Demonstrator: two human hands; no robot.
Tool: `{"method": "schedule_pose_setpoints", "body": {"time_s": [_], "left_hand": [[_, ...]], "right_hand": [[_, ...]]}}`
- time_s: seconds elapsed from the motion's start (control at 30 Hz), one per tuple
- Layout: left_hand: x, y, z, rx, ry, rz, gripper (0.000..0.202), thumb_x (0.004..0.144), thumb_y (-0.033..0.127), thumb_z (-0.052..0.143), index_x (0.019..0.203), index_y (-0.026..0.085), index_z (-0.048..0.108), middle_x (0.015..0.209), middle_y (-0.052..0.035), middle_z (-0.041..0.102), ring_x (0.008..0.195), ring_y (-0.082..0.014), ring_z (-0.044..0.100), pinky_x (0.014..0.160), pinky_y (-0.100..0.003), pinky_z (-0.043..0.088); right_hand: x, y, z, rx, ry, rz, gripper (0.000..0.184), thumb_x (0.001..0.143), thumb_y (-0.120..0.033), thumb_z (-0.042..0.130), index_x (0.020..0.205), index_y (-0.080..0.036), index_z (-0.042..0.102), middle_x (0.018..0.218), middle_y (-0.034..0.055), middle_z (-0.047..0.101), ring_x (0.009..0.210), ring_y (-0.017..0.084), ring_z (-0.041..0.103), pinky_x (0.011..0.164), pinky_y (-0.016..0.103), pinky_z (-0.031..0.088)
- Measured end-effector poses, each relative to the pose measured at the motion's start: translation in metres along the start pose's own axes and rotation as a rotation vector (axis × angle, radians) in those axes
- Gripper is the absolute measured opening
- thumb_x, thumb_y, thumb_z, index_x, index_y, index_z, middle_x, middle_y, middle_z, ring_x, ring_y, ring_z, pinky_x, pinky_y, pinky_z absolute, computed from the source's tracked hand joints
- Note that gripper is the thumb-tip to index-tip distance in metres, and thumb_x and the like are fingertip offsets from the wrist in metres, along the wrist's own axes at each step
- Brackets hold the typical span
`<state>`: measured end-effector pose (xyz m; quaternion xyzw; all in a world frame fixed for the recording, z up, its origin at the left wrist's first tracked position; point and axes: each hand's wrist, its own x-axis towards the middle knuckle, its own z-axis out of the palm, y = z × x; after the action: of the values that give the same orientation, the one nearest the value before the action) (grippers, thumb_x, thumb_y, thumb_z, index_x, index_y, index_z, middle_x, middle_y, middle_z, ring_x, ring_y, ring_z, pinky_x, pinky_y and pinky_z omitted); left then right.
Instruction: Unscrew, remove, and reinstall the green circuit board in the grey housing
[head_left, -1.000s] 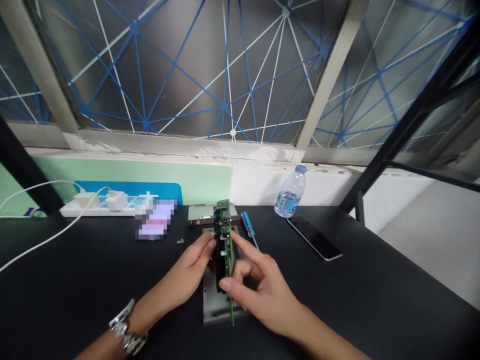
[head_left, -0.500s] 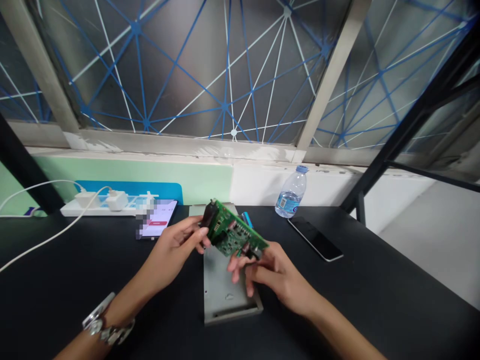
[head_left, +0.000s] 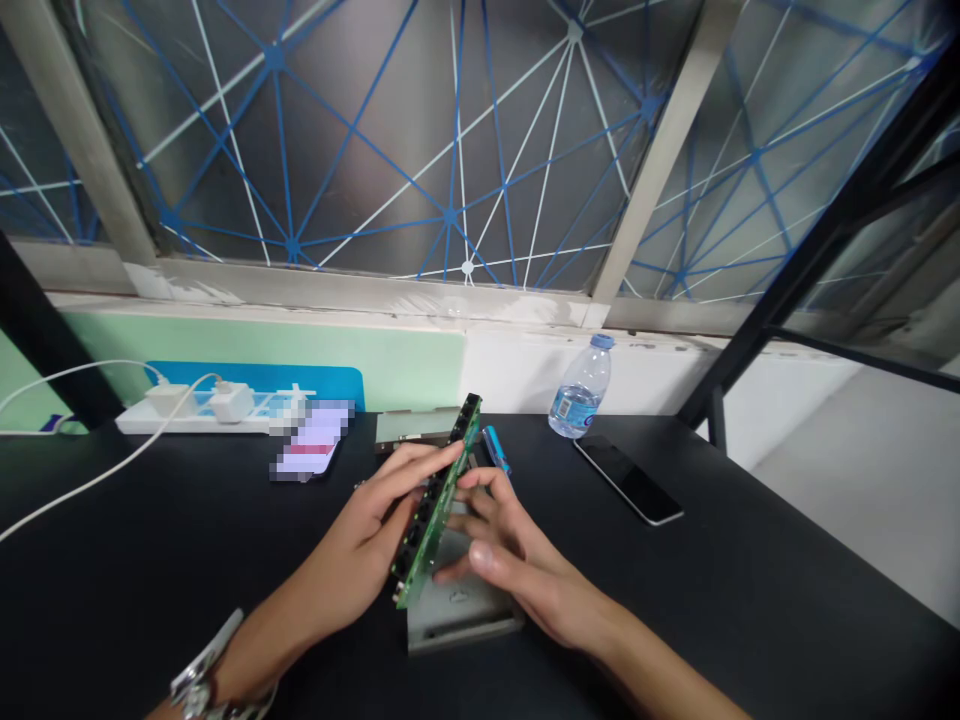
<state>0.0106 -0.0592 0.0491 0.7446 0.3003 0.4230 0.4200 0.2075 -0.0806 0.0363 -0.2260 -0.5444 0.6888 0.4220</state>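
A green circuit board (head_left: 426,555) with a row of black parts along one side is held on edge, slanting up and away from me. My left hand (head_left: 379,525) grips it from the left, fingers laid across its dark side. On the board's green face, the fingertips of my right hand (head_left: 517,560) are close to or touching it. Those fingers are spread, and the thumb stands away from the board. Below lies a grey metal tray (head_left: 465,632), partly covered by the board and the right hand.
Another grey metal piece (head_left: 412,425) lies behind, beside a blue pen-like tool (head_left: 495,450). A water bottle (head_left: 581,390) and a dark phone (head_left: 630,480) are at right. At left are a lit phone (head_left: 319,440) and a white power strip (head_left: 202,415) with cables.
The circuit board has turned from showing its component face to nearly edge-on and upright. My left hand has shifted right along it; my right hand has let go of its right end.
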Motion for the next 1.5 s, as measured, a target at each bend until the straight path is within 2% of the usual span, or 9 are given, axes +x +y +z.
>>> {"method": "schedule_pose_setpoints", "body": {"time_s": [0.1, 0.2, 0.43, 0.6, 0.77, 0.97, 1.2, 1.33, 1.5], "left_hand": [[-0.003, -0.001, 0.005, 0.042, 0.002, -0.018, 0.043, 0.101, 0.032, 0.040, 0.143, 0.041, 0.044, 0.146, -0.0001, 0.047, 0.135, -0.0239, 0.041, 0.116, -0.043, 0.029], [-0.005, -0.002, 0.008, 0.001, 0.008, -0.091, 0.049, 0.100, 0.035, 0.043, 0.148, 0.041, 0.033, 0.145, -0.0011, 0.050, 0.131, -0.0237, 0.047, 0.115, -0.045, 0.030], [0.006, -0.022, 0.003, -0.035, 0.255, -0.226, 0.038, 0.094, 0.040, 0.053, 0.129, 0.025, 0.054, 0.140, -0.0081, 0.054, 0.125, -0.0257, 0.051, 0.103, -0.041, 0.042], [0.008, -0.025, 0.004, -0.128, 0.064, -0.487, 0.041, 0.093, 0.047, 0.051, 0.123, 0.021, 0.062, 0.120, -0.0096, 0.068, 0.106, -0.0272, 0.062, 0.083, -0.037, 0.049], [0.006, -0.024, -0.003, -0.224, 0.132, -0.578, 0.044, 0.089, 0.051, 0.055, 0.122, 0.024, 0.064, 0.111, -0.0080, 0.071, 0.097, -0.0254, 0.064, 0.076, -0.033, 0.048], [0.004, -0.006, -0.018, -0.499, 0.017, -0.444, 0.042, 0.090, 0.041, 0.059, 0.128, 0.023, 0.060, 0.122, -0.0115, 0.064, 0.099, -0.0244, 0.062, 0.071, -0.031, 0.051], [-0.001, 0.004, -0.009, -0.526, -0.218, -0.247, 0.047, 0.087, 0.033, 0.065, 0.131, 0.017, 0.059, 0.107, -0.0129, 0.068, 0.098, -0.0248, 0.062, 0.087, -0.039, 0.049], [-0.001, 0.002, -0.006, -0.479, -0.196, -0.255, 0.044, 0.091, 0.034, 0.059, 0.132, 0.020, 0.058, 0.106, -0.0120, 0.068, 0.096, -0.0245, 0.063, 0.089, -0.041, 0.047], [0.002, -0.001, -0.003, -0.495, 0.018, -0.319, 0.035, 0.094, 0.041, 0.054, 0.119, 0.020, 0.063, 0.110, -0.0106, 0.066, 0.094, -0.0239, 0.063, 0.077, -0.035, 0.052]], "right_hand": [[0.002, 0.000, 0.003, 0.010, 0.092, -0.025, 0.045, 0.080, -0.031, 0.076, 0.103, -0.027, 0.037, 0.122, 0.0044, 0.046, 0.113, 0.019, 0.051, 0.090, 0.036, 0.046], [0.002, -0.003, 0.006, 0.023, 0.203, 0.022, 0.046, 0.078, -0.030, 0.078, 0.101, -0.026, 0.038, 0.107, 0.0008, 0.051, 0.098, 0.016, 0.056, 0.087, 0.034, 0.047], [0.002, -0.005, 0.003, 0.229, 0.217, 0.102, 0.032, 0.078, -0.020, 0.070, 0.099, -0.025, 0.046, 0.095, -0.0012, 0.057, 0.083, 0.015, 0.059, 0.070, 0.028, 0.047], [0.004, -0.007, -0.004, 0.317, 0.110, 0.115, 0.028, 0.078, -0.013, 0.057, 0.105, -0.021, 0.058, 0.108, 0.0056, 0.065, 0.092, 0.019, 0.062, 0.076, 0.032, 0.049], [0.006, -0.007, -0.014, 0.128, 0.173, 0.159, 0.026, 0.087, -0.022, 0.058, 0.111, -0.018, 0.064, 0.102, 0.0074, 0.068, 0.083, 0.016, 0.064, 0.071, 0.029, 0.051], [0.012, 0.000, -0.024, -0.347, 0.247, 0.151, 0.040, 0.086, -0.044, 0.065, 0.113, -0.015, 0.066, 0.086, 0.0051, 0.067, 0.066, 0.014, 0.061, 0.050, 0.022, 0.051], [0.009, -0.001, -0.014, -0.314, 0.257, 0.118, 0.040, 0.082, -0.045, 0.069, 0.110, -0.016, 0.067, 0.083, 0.0041, 0.069, 0.065, 0.015, 0.064, 0.060, 0.027, 0.054], [0.006, -0.002, -0.011, -0.303, 0.370, 0.121, 0.038, 0.071, -0.043, 0.079, 0.099, -0.020, 0.069, 0.077, 0.0019, 0.067, 0.069, 0.018, 0.064, 0.061, 0.028, 0.054], [0.010, -0.003, -0.011, -0.300, 0.260, 0.167, 0.036, 0.080, -0.048, 0.069, 0.098, -0.017, 0.064, 0.070, -0.0017, 0.058, 0.057, 0.012, 0.058, 0.055, 0.027, 0.055]]}}
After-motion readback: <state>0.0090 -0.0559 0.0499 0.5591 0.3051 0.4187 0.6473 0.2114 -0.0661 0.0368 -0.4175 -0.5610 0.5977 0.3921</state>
